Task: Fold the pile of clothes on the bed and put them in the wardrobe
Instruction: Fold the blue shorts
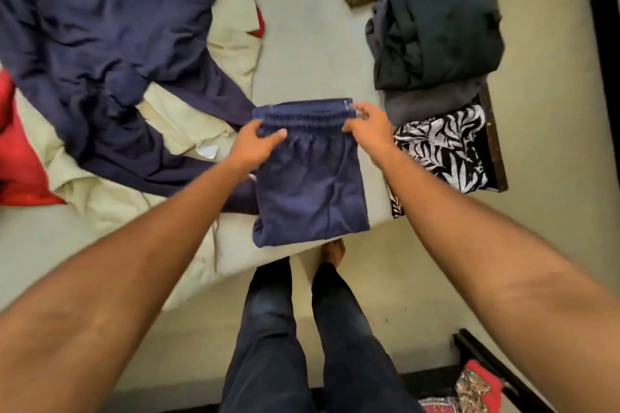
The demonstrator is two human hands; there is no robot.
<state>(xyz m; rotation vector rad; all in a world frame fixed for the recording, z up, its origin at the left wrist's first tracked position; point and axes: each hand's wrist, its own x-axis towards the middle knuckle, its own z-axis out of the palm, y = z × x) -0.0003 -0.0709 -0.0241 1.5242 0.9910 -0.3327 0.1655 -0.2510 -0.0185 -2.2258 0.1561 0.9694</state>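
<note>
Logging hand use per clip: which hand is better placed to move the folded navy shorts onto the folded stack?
Right, probably. The right hand pinches the navy shorts at the waistband corner nearest the folded stack; the left hand grips the opposite corner, on the side of the unfolded pile.

On my feed the person's arms are bare. The left forearm (134, 278) and the right forearm (486, 261) are uncovered from the frame's lower corners up to the wrists. The left hand (255, 147) and the right hand (369, 131) are bare too. Below them I see slim, dark blue trousers (268, 345) that look like denim, with paler worn streaks along the thighs. The cuffs reach the ankles. A bare foot (333, 251) shows beyond the right cuff; the other foot I cannot make out.
</note>
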